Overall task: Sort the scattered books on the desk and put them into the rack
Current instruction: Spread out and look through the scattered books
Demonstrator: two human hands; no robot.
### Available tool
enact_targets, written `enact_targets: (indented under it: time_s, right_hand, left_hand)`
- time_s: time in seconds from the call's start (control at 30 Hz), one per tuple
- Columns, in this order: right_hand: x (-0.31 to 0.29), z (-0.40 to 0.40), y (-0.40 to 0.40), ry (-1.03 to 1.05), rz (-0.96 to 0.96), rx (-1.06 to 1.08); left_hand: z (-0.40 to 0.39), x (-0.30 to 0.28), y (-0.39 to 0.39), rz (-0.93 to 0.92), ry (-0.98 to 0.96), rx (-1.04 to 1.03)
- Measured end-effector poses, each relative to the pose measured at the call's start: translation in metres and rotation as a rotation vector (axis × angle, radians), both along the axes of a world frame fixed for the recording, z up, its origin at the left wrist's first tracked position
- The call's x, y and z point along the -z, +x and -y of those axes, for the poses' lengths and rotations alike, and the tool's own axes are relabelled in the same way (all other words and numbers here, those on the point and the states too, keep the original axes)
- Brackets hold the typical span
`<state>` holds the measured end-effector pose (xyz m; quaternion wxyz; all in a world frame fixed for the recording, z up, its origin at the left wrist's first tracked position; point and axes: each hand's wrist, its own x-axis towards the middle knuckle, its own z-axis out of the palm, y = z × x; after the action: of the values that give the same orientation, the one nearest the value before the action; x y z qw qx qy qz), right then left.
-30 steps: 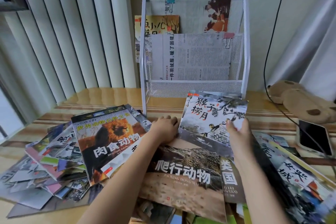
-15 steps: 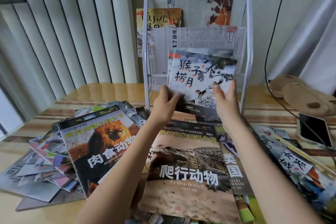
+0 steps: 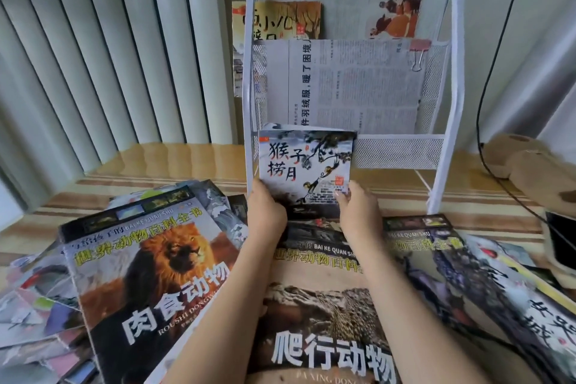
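A person holds a small picture book point(image 3: 307, 170) upright at the centre of the frame, gripped by its lower corners in both hands. The left hand point(image 3: 266, 212) curls round the lower left corner, the right hand point(image 3: 358, 212) pinches the lower right corner, and its fingertips point(image 3: 341, 193) show on the cover. The book faces the camera with its title reading level, and its top edge stands in front of the low mesh pocket at the foot of the white wire rack point(image 3: 453, 103). That pocket lies directly beyond and above the fingers, so the coming move looks to be a short lift and a drop behind the mesh lip. Neither hand is clearly nearer; both forearms reach straight up from the bottom of the frame, roughly parallel, wrists level. The upper pockets already hold newspapers point(image 3: 352, 84) fastened with binder clips, and a yellow book point(image 3: 280, 22) at upper centre. Below the arms, larger animal books remain scattered on the striped desk point(image 3: 156, 162): a lion book point(image 3: 149, 284) at lower left and a reptile book point(image 3: 324, 321) at lower centre.
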<state>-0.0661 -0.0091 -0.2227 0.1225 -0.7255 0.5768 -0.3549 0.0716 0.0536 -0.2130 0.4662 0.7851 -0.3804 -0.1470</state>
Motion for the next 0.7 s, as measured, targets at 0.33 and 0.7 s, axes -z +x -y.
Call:
enact_targets:
  time_s: [0.33, 0.7]
  right_hand:
    - [-0.004, -0.005, 0.001, -0.058, 0.046, -0.043]
    - [0.002, 0.000, -0.005, 0.013, 0.147, -0.155]
  left_hand:
    - [-0.010, -0.009, -0.010, 0.191, -0.255, -0.051]
    - [-0.010, -0.008, -0.006, 0.209, -0.154, -0.068]
